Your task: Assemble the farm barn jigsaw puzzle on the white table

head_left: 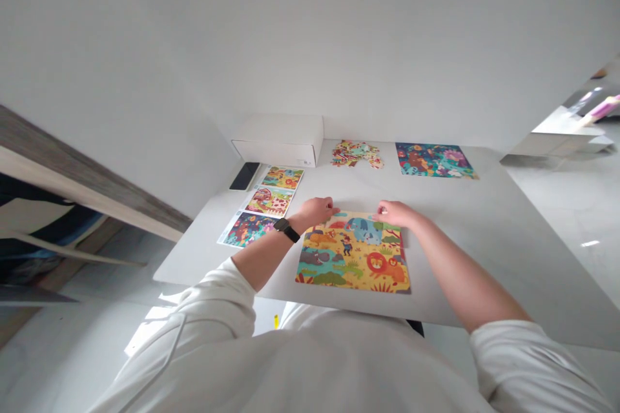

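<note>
At the middle of the table (508,232), close to the near rim, lies the animal puzzle (346,263), flat and largely joined by all appearances; its finer seams are too small to tell. The left hand (318,208) is at the upper left corner, fingers curled and tips drawn together, its wrist and watch (287,230) lying just outside the puzzle. The right hand (394,213) is at the upper edge toward the right corner, fingers likewise curled in, thumb near forefinger; whether either hand pinches a piece cannot be told. Handling along this far edge is judged to call for small movements: seat each piece from above, with light pressure from one hand while the other steadies the neighbouring pieces. A sideways push or a tug toward the body would risk parting the joints, or sliding the near side over the rim. The sheet (271,202) to the left carries three pictures; its farthest appears to match this scene and should serve for checking the upper corners, both partly covered. Loose pieces (356,153) and a dark blue puzzle (433,161) lie well beyond the hands, where they present no obstruction.
</note>
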{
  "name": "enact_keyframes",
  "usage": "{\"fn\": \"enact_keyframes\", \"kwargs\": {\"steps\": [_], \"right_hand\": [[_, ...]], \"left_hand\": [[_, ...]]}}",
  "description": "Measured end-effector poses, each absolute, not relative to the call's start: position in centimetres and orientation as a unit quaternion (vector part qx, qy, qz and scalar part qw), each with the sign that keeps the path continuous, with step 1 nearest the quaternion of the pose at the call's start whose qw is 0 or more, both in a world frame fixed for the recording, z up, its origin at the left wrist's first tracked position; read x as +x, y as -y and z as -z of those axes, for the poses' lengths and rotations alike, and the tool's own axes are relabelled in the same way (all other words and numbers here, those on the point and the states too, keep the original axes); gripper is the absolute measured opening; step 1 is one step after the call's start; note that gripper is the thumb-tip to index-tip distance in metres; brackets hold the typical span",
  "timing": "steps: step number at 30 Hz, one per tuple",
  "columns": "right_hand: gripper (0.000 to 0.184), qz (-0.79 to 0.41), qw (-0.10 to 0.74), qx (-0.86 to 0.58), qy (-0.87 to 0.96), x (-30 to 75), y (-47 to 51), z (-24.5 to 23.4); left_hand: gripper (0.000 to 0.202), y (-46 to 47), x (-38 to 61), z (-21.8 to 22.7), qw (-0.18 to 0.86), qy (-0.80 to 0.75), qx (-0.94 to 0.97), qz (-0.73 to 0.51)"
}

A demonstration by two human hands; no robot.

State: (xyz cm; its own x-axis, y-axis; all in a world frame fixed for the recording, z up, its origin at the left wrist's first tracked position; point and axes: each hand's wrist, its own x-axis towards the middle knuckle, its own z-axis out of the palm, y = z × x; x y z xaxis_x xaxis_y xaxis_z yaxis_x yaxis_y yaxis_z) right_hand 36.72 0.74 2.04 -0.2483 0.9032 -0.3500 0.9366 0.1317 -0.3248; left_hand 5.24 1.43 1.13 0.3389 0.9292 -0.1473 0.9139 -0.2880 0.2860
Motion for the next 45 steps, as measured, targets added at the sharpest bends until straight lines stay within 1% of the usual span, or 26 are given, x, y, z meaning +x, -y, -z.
{"fn": "enact_keyframes", "kwargs": {"steps": [3, 7, 12, 15, 18, 20, 25, 30, 33, 36, 41, 45], "right_hand": [[0.027, 0.235, 0.033, 0.622, -0.746, 36.5, -0.2, -1.6], [0.023, 0.254, 0.040, 0.609, -0.750, 36.5, -0.2, -1.8], [0.039, 0.236, 0.055, 0.623, -0.744, 35.8, 0.2, -2.5], [0.028, 0.252, 0.082, 0.605, -0.751, 35.7, 0.2, -2.7], [0.023, 0.292, 0.071, 0.583, -0.755, 36.0, -0.4, -2.8], [0.025, 0.301, 0.046, 0.588, -0.750, 36.2, -1.1, -3.0], [0.034, 0.280, -0.003, 0.620, -0.733, 36.2, -3.5, -4.7], [0.040, 0.300, -0.031, 0.562, -0.770, 36.9, -5.2, -7.3], [0.037, 0.281, -0.025, 0.545, -0.790, 37.4, -5.5, -8.2], [0.036, 0.261, 0.000, 0.550, -0.794, 37.4, -5.4, -8.6], [0.039, 0.255, 0.012, 0.560, -0.788, 37.2, -5.3, -8.9], [0.046, 0.294, 0.001, 0.566, -0.770, 37.9, -5.4, -9.3]], "left_hand": [[0.036, -1.4, 5.7, -0.5, 0.166, -0.560, 0.811, -0.036], [0.035, -1.8, 6.3, -0.2, 0.163, -0.548, 0.819, -0.054], [0.034, -1.7, 6.3, -1.1, 0.165, -0.536, 0.825, -0.071], [0.034, -1.6, 5.9, -1.4, 0.169, -0.517, 0.833, -0.097], [0.033, -1.7, 5.7, -1.4, 0.169, -0.512, 0.834, -0.115], [0.032, -2.0, 5.9, -1.4, 0.168, -0.524, 0.826, -0.122], [0.032, -3.6, 6.6, -2.5, 0.161, -0.563, 0.800, -0.134], [0.029, -4.7, 6.2, -5.3, 0.166, -0.524, 0.821, -0.155], [0.028, -4.7, 5.5, -6.8, 0.180, -0.519, 0.821, -0.156], [0.027, -4.5, 5.3, -7.3, 0.175, -0.540, 0.809, -0.153], [0.028, -4.0, 5.7, -6.1, 0.211, -0.555, 0.790, -0.153], [0.030, -3.7, 5.4, -5.2, 0.235, -0.572, 0.773, -0.141]]}}
